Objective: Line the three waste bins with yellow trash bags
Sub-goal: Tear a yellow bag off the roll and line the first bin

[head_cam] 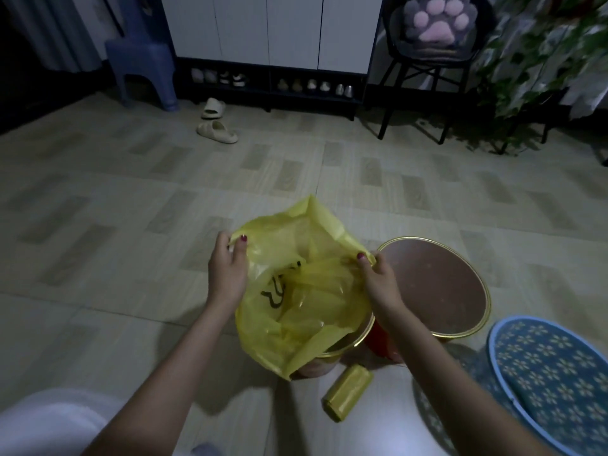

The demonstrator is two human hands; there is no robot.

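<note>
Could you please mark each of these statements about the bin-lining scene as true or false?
1. Both hands, left and right, pinch the yellow bag. True.
2. The bin on the right already has a liner. False: its inside is bare.
3. The roll of bags lies on the floor near the bins. True.
4. The roll sits on the blue mat. False: it lies on the floor, apart from the mat.
</note>
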